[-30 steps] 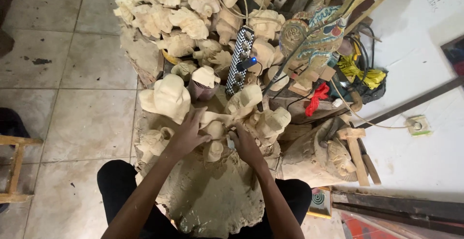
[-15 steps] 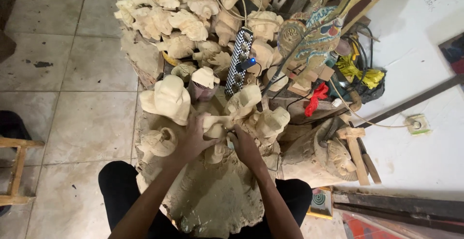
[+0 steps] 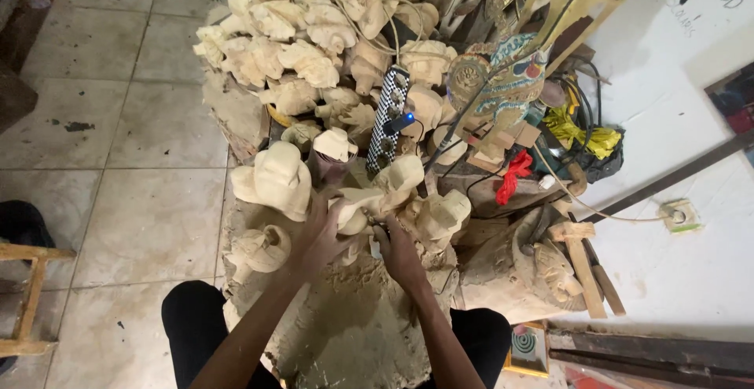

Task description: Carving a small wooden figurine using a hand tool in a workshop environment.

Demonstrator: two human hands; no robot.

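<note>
**Both hands closing on one pale carving at the near edge of the block**

The person is sitting at a big wooden block (image 3: 353, 342) that is serving as the work surface, and both hands are meeting on a small unpainted carving (image 3: 357, 207) lying near its middle, just ahead of the knees. The left hand (image 3: 318, 236) is wrapping around the carving from its left side, fingers curled over the top, so it is gripping the piece rather than lying open. The right hand (image 3: 398, 249) is pressing in from the lower right, fingers closed; whether it is pinching a tool or only the wood I cannot tell, since the fingers are hiding the spot. The carving's long axis is running roughly left to right, tipping up toward the right, between the two hands. The left hand is covering more of it. Larger pale carved heads (image 3: 275, 178) are standing just beside it to the left, with a heap of similar carvings (image 3: 314, 51) along the far edge.
</note>
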